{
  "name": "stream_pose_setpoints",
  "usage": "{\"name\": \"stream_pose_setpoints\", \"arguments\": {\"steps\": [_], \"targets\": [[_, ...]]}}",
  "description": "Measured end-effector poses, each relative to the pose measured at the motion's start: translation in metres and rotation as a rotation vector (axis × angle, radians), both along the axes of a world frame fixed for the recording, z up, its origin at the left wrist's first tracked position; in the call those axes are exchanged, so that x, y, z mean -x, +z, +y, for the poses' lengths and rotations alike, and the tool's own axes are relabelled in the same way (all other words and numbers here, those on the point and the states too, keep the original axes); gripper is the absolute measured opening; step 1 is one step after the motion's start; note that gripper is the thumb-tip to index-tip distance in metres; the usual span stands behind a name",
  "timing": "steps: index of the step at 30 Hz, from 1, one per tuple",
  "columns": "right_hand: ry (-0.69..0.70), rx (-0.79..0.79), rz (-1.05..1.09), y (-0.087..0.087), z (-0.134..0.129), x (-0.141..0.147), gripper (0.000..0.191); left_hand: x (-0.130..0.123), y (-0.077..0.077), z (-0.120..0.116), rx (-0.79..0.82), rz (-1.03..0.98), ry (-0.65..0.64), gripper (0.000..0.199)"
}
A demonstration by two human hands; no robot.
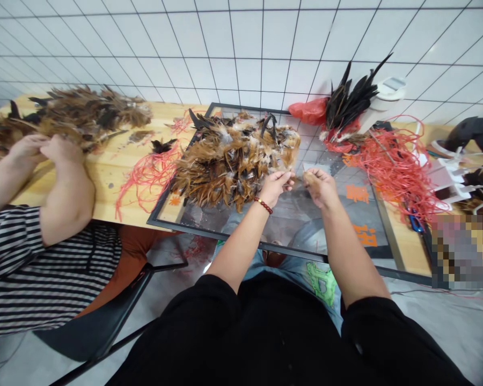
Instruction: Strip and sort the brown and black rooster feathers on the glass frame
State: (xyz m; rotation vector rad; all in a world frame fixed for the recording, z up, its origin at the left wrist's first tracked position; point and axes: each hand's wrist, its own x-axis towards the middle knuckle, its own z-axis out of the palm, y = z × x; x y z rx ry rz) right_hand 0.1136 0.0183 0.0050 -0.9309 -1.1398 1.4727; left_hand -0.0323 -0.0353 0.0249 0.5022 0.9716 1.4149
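Observation:
A large heap of brown feathers [229, 161], with some white and black among them, lies on a glass panel [209, 224] in a black frame. Close by the heap's right edge, my left hand [277, 188] is pinched, its wrist circled by a beaded bracelet [263, 205]. What its fingertips hold, if anything, is too small to name. A short gap away, my right hand [325, 188] has its fingers closed around a small brown feather [312, 183]. Both hands are just above the glass.
On the right lie tangled red plastic strings [398, 166], black feathers [344, 104] by a red bag [309, 111], blue-handled scissors [416, 221] and white chargers [446, 177]. More red strings [148, 174] lie left. A co-worker's hands [50, 147] touch another feather pile [92, 110]. A tiled wall stands behind.

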Motion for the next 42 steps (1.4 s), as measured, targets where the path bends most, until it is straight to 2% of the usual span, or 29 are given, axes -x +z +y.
{"name": "stream_pose_setpoints", "arguments": {"steps": [3,5,7,12,15,20,24,27,30,36,42], "targets": [[0.116,0.026,0.022,0.002,-0.006,0.003,0.038,-0.001,-0.001,-0.001,-0.025,0.019,-0.088,0.014],[0.132,0.024,-0.019,0.0,-0.008,0.007,0.04,-0.001,-0.002,-0.001,-0.026,0.018,-0.105,0.016],[0.117,-0.016,-0.055,-0.002,-0.009,0.01,0.043,-0.001,-0.002,0.001,-0.017,0.01,-0.056,0.014],[0.103,-0.242,-0.182,-0.004,-0.013,0.016,0.062,0.0,0.0,0.003,0.031,-0.061,0.104,0.009],[0.065,-0.253,-0.17,-0.004,-0.014,0.017,0.062,0.0,0.003,0.002,0.044,-0.085,0.136,0.013],[-0.092,-0.169,-0.14,-0.008,-0.007,0.014,0.035,-0.001,0.005,-0.001,0.053,-0.058,0.054,0.01],[-0.212,-0.275,-0.195,-0.008,-0.002,0.008,0.027,0.0,0.005,-0.001,0.059,-0.025,0.064,0.013],[-0.204,-0.384,-0.346,-0.004,-0.004,0.005,0.023,-0.001,0.005,-0.001,0.059,0.038,0.054,0.013],[-0.185,-0.485,-0.467,-0.003,-0.008,0.004,0.019,-0.003,0.004,-0.002,0.064,0.116,-0.01,0.013],[-0.138,-0.633,-0.585,-0.009,-0.01,0.002,0.024,-0.005,0.003,-0.003,0.048,0.276,-0.073,0.019],[-0.322,-0.558,-0.482,-0.008,-0.003,0.001,0.037,-0.003,0.002,-0.003,0.014,0.353,-0.159,0.018]]}}
